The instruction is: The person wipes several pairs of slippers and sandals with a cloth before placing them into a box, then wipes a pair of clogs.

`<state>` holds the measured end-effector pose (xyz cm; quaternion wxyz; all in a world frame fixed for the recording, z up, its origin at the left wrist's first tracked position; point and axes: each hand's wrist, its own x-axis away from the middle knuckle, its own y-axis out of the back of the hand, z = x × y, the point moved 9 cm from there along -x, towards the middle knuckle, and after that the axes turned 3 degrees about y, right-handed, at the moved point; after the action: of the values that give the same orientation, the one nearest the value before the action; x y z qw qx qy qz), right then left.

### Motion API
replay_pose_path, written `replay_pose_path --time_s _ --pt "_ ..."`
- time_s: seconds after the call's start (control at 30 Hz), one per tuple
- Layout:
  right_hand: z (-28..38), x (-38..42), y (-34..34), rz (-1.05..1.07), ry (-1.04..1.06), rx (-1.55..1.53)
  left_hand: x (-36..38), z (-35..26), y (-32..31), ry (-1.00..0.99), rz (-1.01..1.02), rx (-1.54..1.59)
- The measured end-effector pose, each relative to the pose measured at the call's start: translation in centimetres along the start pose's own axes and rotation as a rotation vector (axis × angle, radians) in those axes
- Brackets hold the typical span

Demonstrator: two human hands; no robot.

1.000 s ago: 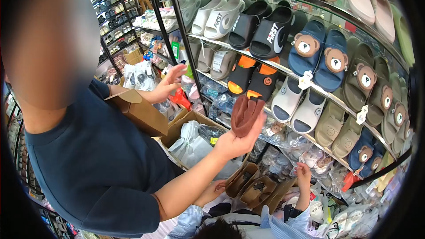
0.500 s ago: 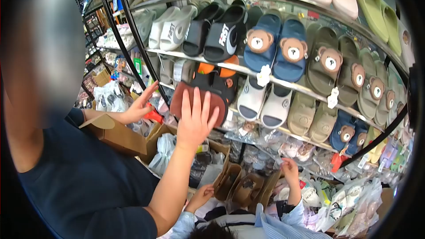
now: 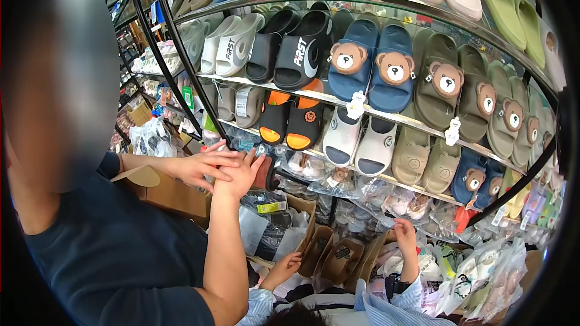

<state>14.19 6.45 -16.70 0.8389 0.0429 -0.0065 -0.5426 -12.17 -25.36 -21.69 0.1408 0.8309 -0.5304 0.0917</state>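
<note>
Low in the view, my left hand comes out of a blue striped sleeve, its fingers closed at the edge of a cardboard box. Brown slippers lie just to its right. My right hand is raised beside a cardboard flap, below plastic-wrapped footwear. Its fingers are curled together; what they hold, if anything, is too small to tell. White shoes in clear bags lie to its right.
At left stands a person in a dark shirt, one hand laid over the other near a reddish-brown object. Ahead, a metal-edged rack holds rows of slippers. An open cardboard box is beside the person.
The other person's raised hand has moved down and left onto their other hand, and the reddish-brown object has dropped, uncovering black-and-orange slippers. My right hand has shifted slightly right.
</note>
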Motion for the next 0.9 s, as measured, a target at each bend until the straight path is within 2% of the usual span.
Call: replay_pose_path --time_s 0.43,0.53,0.77,0.9 --pt "-0.8 -1.1 -1.5 0.083 0.019 -0.018 0.9 0.7 0.2 -0.079 -0.043 0.018" --pt "-0.7 -1.2 -1.9 0.105 0.047 -0.043 1.4 0.8 0.3 0.002 -0.036 0.009" --pt "-0.8 -1.3 -2.5 0.139 0.077 -0.010 2.3 0.3 0.3 0.036 -0.059 0.029" --pt "-1.2 -1.3 -2.5 0.145 0.071 -0.037 2.2 1.0 0.6 -0.043 -0.064 0.043"
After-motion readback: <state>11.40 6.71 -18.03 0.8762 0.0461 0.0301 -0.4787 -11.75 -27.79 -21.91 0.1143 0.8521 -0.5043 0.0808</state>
